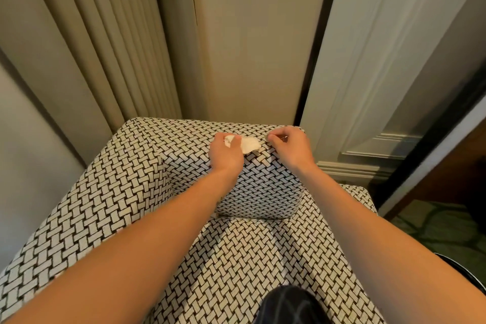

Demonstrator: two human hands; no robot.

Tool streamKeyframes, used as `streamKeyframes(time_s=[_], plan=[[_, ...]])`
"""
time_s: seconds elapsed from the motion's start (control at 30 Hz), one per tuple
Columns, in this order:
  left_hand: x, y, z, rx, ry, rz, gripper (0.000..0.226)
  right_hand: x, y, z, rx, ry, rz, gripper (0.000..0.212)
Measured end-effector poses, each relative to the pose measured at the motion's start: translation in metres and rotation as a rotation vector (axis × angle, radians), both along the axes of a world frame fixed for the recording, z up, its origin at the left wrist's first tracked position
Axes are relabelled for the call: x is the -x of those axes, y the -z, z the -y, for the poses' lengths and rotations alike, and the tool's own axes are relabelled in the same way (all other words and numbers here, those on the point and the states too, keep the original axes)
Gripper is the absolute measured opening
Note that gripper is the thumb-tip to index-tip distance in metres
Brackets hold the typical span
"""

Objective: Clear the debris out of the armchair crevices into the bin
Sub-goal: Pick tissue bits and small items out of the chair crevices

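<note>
left hand (226, 152): knuckles up, reached over to the top of the armchair (118, 192) back, fingers curled round a crumpled white tissue (249, 144)

tissue: sat mostly out of the thumb side of that fist, poking toward the other hand; one small corner also showed at the back of the fist. It rested on the top edge of the chair back, above the cushion (263, 192)

right hand (288, 146): just beside the tissue but not touching it, fingers bunched, thumb and forefinger tips pressed together in a pinch

thin grey bit (277, 137): looked like a little sliver right at those pinching fingertips, lying on the fabric of the top edge. Honestly too small to say what it was

gap between hands: narrow, with the loose end of the tissue filling most of it

cushion: same basket-weave print as the chair, stood upright against the back, directly under both wrists

forearms: both bare, stretched out over the seat

behind the chair: beige pleated curtain (105, 34) on the left, pale panelled door (368, 60) on the right

floor: green patterned carpet (441, 231) off to the right
</note>
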State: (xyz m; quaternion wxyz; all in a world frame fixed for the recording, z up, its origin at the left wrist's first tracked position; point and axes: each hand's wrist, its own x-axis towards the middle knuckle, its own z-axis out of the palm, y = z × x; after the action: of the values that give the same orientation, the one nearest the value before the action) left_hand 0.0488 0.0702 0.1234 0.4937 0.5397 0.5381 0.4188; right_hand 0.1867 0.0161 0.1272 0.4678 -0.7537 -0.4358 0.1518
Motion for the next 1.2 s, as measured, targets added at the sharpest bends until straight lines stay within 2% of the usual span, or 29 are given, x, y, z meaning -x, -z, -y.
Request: streamKeyframes(time_s=[0.2, 0.3, 0.63, 0.83, 1.0, 1.2], plan=[[-0.020, 0.004, -0.007, 0.013, 0.009, -0.020, 0.008, -0.009, 0.011, -0.012, -0.001, -0.001, 0.213, 0.015], [-0.024, 0.007, -0.008, 0.019, 0.017, -0.038, 0.010, -0.011, 0.018, -0.017, 0.114, 0.026, 0.284, 0.025], [-0.015, 0.004, 0.002, 0.031, 0.108, 0.057, 0.013, -0.010, 0.002, -0.013, 0.195, -0.088, 0.259, 0.026], [-0.004, -0.005, 0.014, 0.019, 0.147, 0.051, 0.003, -0.004, 0.006, -0.012, 0.152, -0.047, 0.301, 0.027], [0.011, -0.007, 0.026, 0.048, 0.178, 0.048, 0.008, 0.001, 0.012, -0.012, 0.154, 0.003, 0.372, 0.028], [0.043, -0.004, 0.042, 0.086, 0.219, 0.046, 0.012, 0.008, 0.014, -0.008, 0.118, 0.028, 0.354, 0.033]])
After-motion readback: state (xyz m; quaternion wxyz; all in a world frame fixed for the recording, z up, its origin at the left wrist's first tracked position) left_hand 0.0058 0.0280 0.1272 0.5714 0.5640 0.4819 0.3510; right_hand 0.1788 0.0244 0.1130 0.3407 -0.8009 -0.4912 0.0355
